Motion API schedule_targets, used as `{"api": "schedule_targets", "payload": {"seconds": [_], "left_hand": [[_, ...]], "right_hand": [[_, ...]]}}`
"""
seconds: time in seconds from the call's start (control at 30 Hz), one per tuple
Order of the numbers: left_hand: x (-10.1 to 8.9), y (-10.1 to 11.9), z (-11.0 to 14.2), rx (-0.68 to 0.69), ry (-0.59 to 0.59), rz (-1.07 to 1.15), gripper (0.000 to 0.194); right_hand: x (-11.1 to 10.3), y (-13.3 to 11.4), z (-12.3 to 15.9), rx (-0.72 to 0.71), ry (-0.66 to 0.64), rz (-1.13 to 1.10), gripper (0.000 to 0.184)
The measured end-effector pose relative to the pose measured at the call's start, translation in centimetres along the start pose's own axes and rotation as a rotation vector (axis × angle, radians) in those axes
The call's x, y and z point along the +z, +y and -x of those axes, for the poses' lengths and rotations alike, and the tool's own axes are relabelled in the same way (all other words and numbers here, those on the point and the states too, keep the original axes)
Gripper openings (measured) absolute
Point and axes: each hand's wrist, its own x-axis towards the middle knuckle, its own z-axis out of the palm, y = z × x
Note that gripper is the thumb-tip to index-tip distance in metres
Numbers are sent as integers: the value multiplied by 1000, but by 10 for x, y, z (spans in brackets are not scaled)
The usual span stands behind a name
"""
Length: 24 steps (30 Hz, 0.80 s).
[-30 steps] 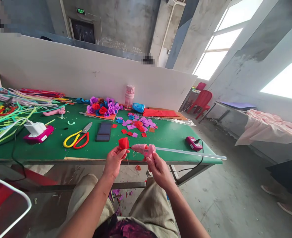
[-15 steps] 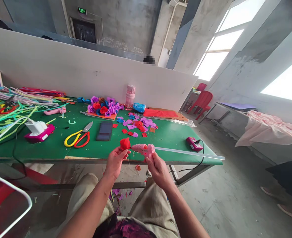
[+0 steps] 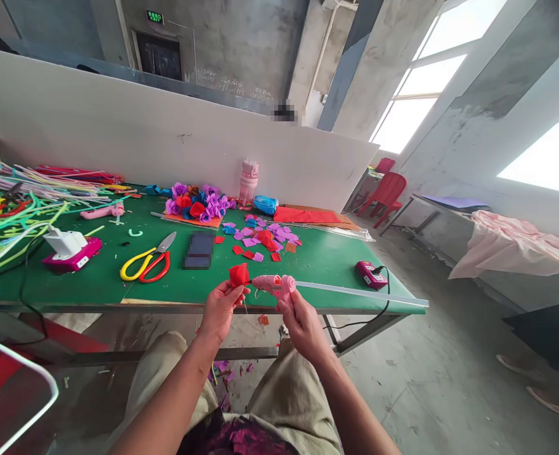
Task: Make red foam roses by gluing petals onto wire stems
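Over the table's front edge, my left hand (image 3: 222,309) pinches a red paper flower (image 3: 238,275) at its base, fingers closed. Just to the right, my right hand (image 3: 301,319) is wrapped around the handle of a pink hot glue gun (image 3: 272,285). The gun's nozzle points left and meets the lower side of the flower; whether it touches is hard to make out. A long clear glue stick (image 3: 355,291) sticks out of the gun's back toward the right. Beyond my hands lie loose purple, red and blue paper petals (image 3: 265,237).
On the green table (image 3: 308,259) are yellow-and-red scissors (image 3: 149,258), a phone (image 3: 198,249), a pile of paper flowers (image 3: 198,203), a pink bottle (image 3: 248,182) and a second glue gun (image 3: 103,212). Purple power sockets (image 3: 371,275) with cords stand on both sides. A person's feet show far right.
Both hands stay almost still, with the flower and the glue gun in the same close position. The whole view has shifted very slightly.
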Motion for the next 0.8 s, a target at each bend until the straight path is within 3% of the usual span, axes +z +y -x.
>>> {"api": "schedule_targets", "payload": {"seconds": [0.27,0.6,0.8], "left_hand": [[1,1,0,-14,4,20,26],[1,4,4,-27,-22,9,33],[3,0,4,-1,-39,7,31]], "right_hand": [[-2,-1,1,48,-1,-25,27],[-1,4,3,299,-17,-489,33],[3,3,8,248,-67,-463,34]]}}
